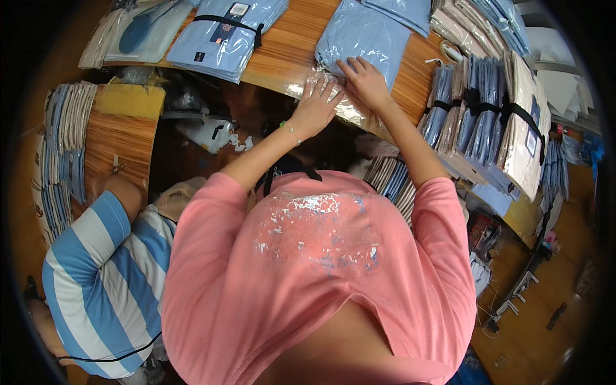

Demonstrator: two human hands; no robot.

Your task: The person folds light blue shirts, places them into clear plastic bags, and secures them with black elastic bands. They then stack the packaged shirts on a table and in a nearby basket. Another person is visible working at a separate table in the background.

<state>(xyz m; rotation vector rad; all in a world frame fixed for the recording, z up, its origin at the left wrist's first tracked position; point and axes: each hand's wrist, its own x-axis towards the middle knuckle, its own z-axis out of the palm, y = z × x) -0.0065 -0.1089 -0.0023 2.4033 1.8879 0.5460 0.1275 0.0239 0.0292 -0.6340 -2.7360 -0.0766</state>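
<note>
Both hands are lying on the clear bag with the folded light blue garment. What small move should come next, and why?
Probably press and smooth the loose bag flap flat toward the table edge. The left hand lies spread on the crinkled open end of the clear plastic bag, while the right hand rests on the folded light blue garment inside. The flap looks wrinkled and not yet folded shut.

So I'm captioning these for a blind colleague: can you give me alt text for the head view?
Seen from above, a person in a pink shirt presses the left hand and right hand flat on a folded light-blue garment in a clear plastic bag on a wooden table. Strapped bundles of bagged garments stand at right; another person in blue-and-white stripes sits at left.
</note>
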